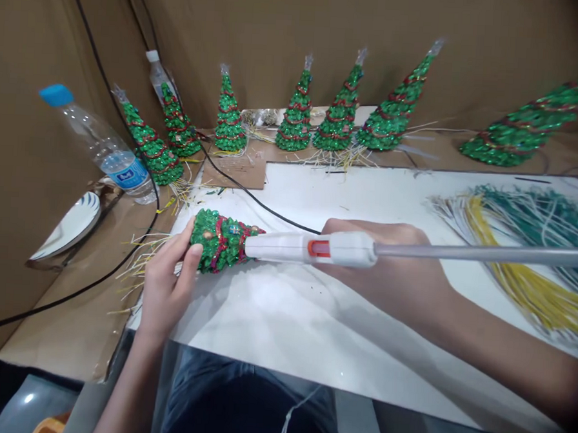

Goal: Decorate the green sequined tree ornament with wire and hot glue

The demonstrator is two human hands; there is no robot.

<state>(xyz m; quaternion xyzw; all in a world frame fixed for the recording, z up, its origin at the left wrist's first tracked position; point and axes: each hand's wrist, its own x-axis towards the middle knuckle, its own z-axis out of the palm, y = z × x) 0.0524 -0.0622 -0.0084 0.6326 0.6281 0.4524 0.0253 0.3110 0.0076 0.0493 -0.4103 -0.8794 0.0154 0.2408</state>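
My left hand [167,278] is wrapped round the base of a small glittery green Christmas tree [215,238] with red garland, which lies on its side. In my right hand [389,247] is a white glue gun [292,248] with an orange part in its side window and a long translucent glue stick [485,254] out of its back. The gun's front end overlaps the tree's upper part in this view, hiding the tree's tip; whether they touch I cannot tell. My right fingers are mostly hidden behind the gun.
Several finished-looking trees [294,116] stand along the cardboard wall. A water bottle [121,169] and a paper plate [70,227] are at left. A black cable [265,209] crosses the white board [264,325]. Yellow, white and green strands [534,255] lie at right.
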